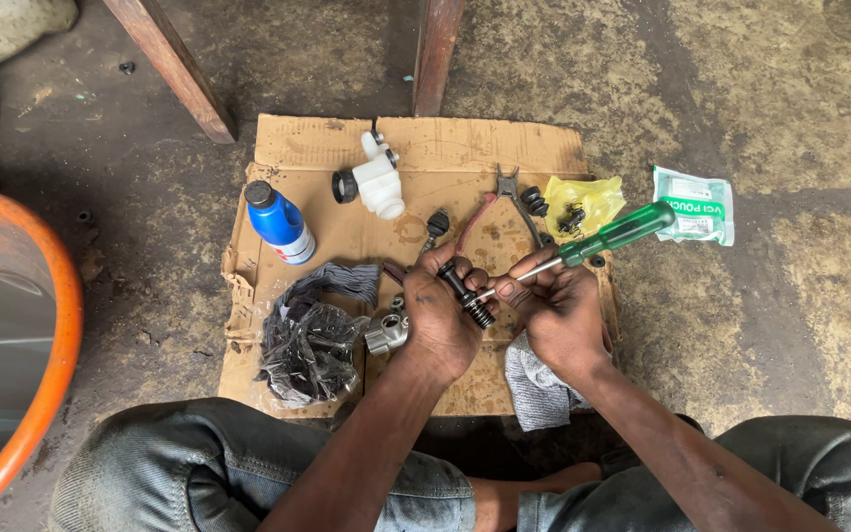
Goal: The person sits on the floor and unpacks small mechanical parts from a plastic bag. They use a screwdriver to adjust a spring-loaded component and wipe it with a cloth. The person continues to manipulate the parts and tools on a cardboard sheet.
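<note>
Over a sheet of cardboard (pixel 425 148) on the floor, the left hand (pixel 442 315) clasps a black ribbed piston (pixel 466 294), its long axis slanting up-left, while the right hand (pixel 558 310), just beside, grips a green-handled screwdriver (pixel 593 243) whose tip touches it.

The cardboard sheet (pixel 425 148) is crowded: blue bottle (pixel 280 223) and dark rag (pixel 309 335) are set left, white reservoir (pixel 378 182) and pliers (pixel 499 202) behind, yellow bag (pixel 583 202) right; open floor (pixel 790 296) is left beyond the pouch (pixel 696 204)
</note>
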